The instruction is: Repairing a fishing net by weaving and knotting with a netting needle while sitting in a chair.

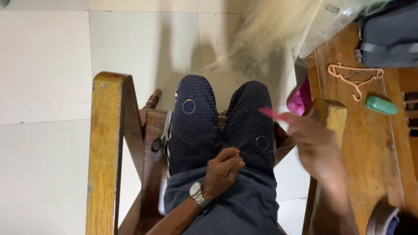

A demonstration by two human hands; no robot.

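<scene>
the person sits on a wooden chair (pixel 106 143), looking down at their own lap. a fine fishing net (pixel 226 117) lies draped over both knees, its thin mesh spreading across the dark trousers and running up toward the pale heap of netting (pixel 270 26) at the top of the view.

the left hand (pixel 223 170) rests on the left thigh, wrist bent inward, with a metal wristwatch (pixel 197 194) on the forearm. its fingers are curled nearly closed, pinching a bit of the net's mesh between thumb and fingertips just above the lap.

the right hand (pixel 315 146) is raised beside the right knee and blurred by motion. it seems loosely closed around a thin pink netting needle (pixel 275 115), which sticks out to the left past the fingers; how firmly it grips cannot be told through the blur.

a pair of scissors (pixel 162 137) lies on the chair seat, just beside the left leg. on the wooden tabletop (pixel 365 152) to the right lie a pink clothes hanger (pixel 355 77) and a small green case (pixel 381 105), well apart from the hands. a magenta container (pixel 299 99) sits at the tabletop's near edge, close to the needle.
</scene>
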